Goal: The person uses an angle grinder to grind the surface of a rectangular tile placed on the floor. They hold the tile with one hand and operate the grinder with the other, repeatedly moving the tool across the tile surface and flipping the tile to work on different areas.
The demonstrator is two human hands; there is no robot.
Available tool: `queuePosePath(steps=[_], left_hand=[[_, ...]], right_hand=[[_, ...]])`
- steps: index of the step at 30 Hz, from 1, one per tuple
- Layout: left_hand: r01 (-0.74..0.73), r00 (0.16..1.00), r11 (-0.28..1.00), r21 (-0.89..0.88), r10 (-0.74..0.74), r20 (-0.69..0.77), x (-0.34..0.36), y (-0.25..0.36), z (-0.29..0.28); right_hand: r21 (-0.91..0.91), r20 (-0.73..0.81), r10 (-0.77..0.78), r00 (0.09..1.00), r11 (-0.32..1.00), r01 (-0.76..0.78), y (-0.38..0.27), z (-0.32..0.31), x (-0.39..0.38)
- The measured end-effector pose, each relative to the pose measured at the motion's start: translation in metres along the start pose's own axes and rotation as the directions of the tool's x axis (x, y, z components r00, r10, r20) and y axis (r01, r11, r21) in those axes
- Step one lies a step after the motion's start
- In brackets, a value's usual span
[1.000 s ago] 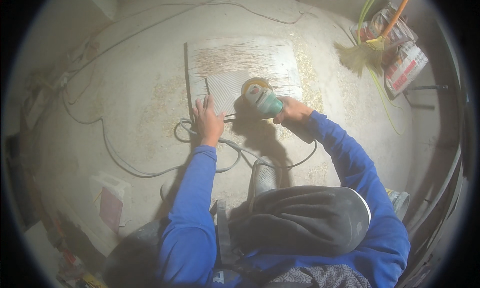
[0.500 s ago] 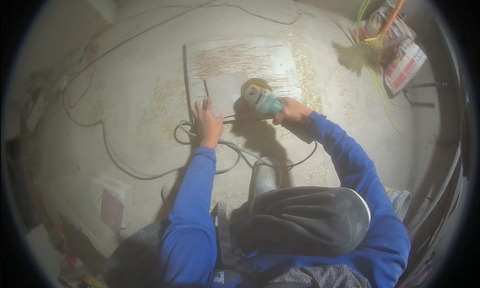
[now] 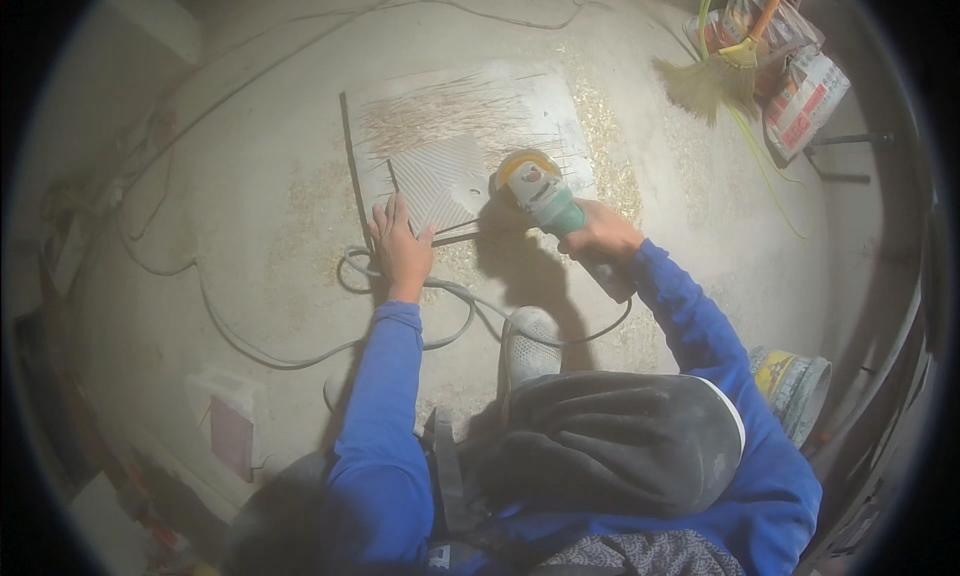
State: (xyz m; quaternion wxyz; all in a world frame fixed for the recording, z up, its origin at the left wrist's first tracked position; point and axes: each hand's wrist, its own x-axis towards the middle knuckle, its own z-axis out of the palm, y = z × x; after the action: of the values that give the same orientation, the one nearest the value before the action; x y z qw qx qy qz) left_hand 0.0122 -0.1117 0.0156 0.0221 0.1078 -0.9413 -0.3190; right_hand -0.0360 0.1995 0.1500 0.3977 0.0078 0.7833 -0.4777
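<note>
A grey tile (image 3: 435,171) with a ridged face up lies on a white, scored board (image 3: 555,101). A small pale round mark or hole shows near the tile's right side. My left hand (image 3: 402,251) holds the tile's near left corner, fingers along the left edge and thumb by the near edge. My right hand (image 3: 603,232) is wrapped round the body of a green-and-grey angle grinder (image 3: 543,194). The grinder's disc, under a yellowish guard, is just right of the tile; whether it spins I cannot tell. A dark shadow falls below the grinder.
A grey power cable (image 3: 455,288) loops on the dusty floor near my shoe (image 3: 532,346). A broom (image 3: 715,81) and printed bags (image 3: 805,106) stand at the far right. By my right elbow is a bucket (image 3: 795,386). Tile pieces (image 3: 232,438) lie at the left.
The grinder has moved right, off the tile, and tilts a little more; the tile's mark is uncovered. My left hand still holds the same corner. The whole view has shifted slightly.
</note>
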Motion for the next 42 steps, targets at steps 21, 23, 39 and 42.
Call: queuePosePath(steps=[21, 23, 39, 42], left_hand=[[-0.002, 1.0, 1.0, -0.013, 0.002, -0.002, 0.004, -0.008, -0.003], [0.006, 1.0, 1.0, -0.015, -0.006, 0.001, 0.004, -0.008, -0.005], [0.007, 1.0, 1.0, -0.009, -0.007, 0.005, 0.006, -0.016, -0.006], [0.006, 1.0, 1.0, -0.008, -0.006, 0.009, 0.007, -0.018, -0.006]], right_hand=[[-0.208, 0.112, 0.024, 0.993, 0.978, 0.0, -0.021, 0.015, 0.053], [-0.171, 0.132, 0.001, 0.991, 0.985, 0.021, -0.023, 0.017, 0.054], [-0.112, 0.17, -0.057, 0.984, 0.991, 0.077, -0.01, 0.021, 0.07], [-0.114, 0.158, -0.052, 0.986, 0.991, 0.071, -0.007, 0.023, 0.074]])
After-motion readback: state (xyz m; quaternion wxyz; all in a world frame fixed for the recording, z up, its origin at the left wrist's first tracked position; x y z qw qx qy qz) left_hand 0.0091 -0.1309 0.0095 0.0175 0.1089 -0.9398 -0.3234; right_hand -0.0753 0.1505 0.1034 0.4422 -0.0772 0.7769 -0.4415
